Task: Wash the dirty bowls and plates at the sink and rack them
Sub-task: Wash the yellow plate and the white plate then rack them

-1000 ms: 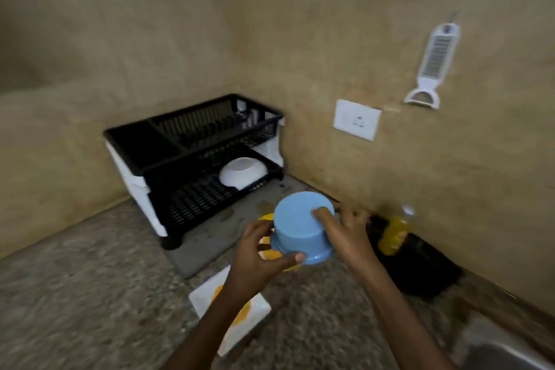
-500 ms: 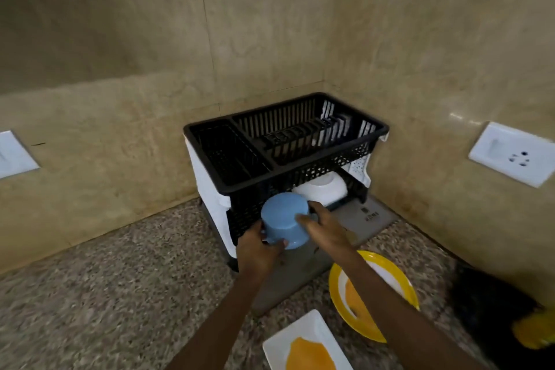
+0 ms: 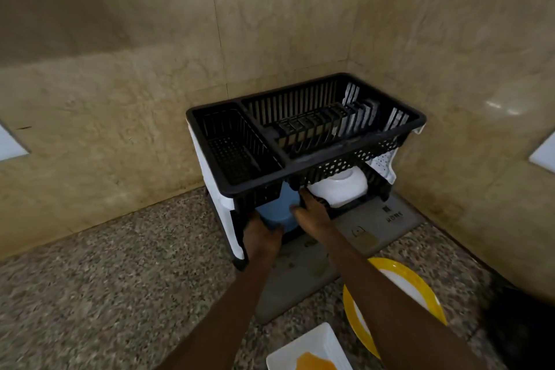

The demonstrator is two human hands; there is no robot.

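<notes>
A black two-tier dish rack stands in the counter corner. An upturned blue bowl sits inside the left part of its lower tier, partly hidden under the upper basket. My left hand grips the bowl's near left side and my right hand holds its right side. A white bowl lies upside down on the lower tier just to the right. On the counter lie a yellow-rimmed plate and a white square plate smeared with orange food.
A grey drying mat lies under the rack. The speckled stone counter stretches to the left. Tan tiled walls meet behind the rack. A dark object sits at the right edge, and a white wall socket above it.
Both hands carried the blue bowl from above the counter forward and down into the rack's lower tier, beside the white bowl. The view has turned toward the rack.
</notes>
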